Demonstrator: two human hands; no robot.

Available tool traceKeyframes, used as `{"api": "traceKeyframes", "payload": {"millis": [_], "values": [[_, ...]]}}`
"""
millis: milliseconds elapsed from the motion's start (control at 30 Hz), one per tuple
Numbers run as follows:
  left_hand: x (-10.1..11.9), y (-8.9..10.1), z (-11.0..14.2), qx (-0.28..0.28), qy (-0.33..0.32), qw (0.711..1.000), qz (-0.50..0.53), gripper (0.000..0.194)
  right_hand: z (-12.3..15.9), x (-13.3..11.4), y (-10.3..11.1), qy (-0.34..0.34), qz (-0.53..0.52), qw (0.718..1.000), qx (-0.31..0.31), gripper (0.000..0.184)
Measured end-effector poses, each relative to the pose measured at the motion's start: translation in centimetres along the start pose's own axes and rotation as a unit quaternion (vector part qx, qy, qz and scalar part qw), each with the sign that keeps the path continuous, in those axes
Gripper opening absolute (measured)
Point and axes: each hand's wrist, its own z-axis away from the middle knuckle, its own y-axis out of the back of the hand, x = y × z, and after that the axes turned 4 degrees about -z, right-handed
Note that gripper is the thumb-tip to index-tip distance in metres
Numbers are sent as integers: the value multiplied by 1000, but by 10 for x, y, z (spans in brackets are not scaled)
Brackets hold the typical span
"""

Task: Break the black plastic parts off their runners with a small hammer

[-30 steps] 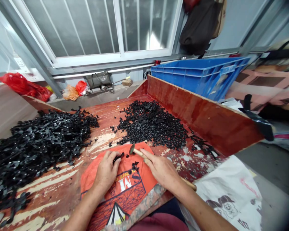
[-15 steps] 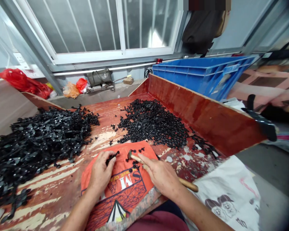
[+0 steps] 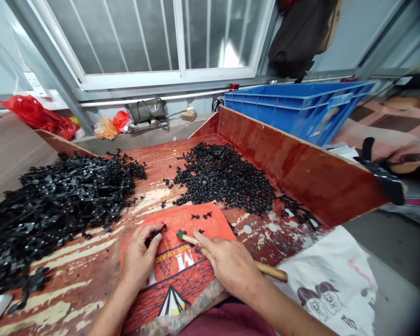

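**Both grips filled at a worn red-brown wooden worktop (image 3: 161, 154)**

Left hand (image 3: 139, 252): mine, fingers and thumb closed on a slender black jointed part (image 3: 157, 234), its narrow end poking out past my fingertips; the rest is hidden in my grip. Position: above the near-left area of an orange cloth with printed lettering (image 3: 177, 214).

Right hand (image 3: 231, 263): mine, wrapped round a pale wooden-handled tool with a small greenish head (image 3: 273, 272). Head over the cloth, to the right of the part; handle end jutting out beyond my wrist.

On the cloth: a few loose small black pieces (image 3: 207, 215), near the tool's head.

Beyond, left: one large heap of black jointed parts (image 3: 73, 196). Beyond, centre: one heap of smaller black pieces (image 3: 227, 179).

Right of my forearm: one white sheet with drawn cartoon faces (image 3: 357, 289). Behind the right-hand side board: one blue plastic crate (image 3: 266, 102).
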Motion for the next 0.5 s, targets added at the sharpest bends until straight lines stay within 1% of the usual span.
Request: {"api": "traceKeyframes", "payload": {"millis": [67,167,267,333,400,500], "values": [[2,1,-1,-5,-5,1000,10,24,2,0,0,-1,-1,1000,-6,49],[9,0,-2,-27,-28,999,22,26,5,3,5,-15,-37,999,-5,48],[19,-3,0,-57,-52,997,24,25,9,12,14,-62,-74,995,10,47],[26,-6,2,-73,-65,995,21,24,12,20,20,-85,-70,994,23,49],[32,-9,4,-76,-74,994,15,22,15,28,23,-87,-57,994,32,53],[37,-14,7,-66,-85,994,6,20,19,36,22,-85,-58,994,39,53]]}}
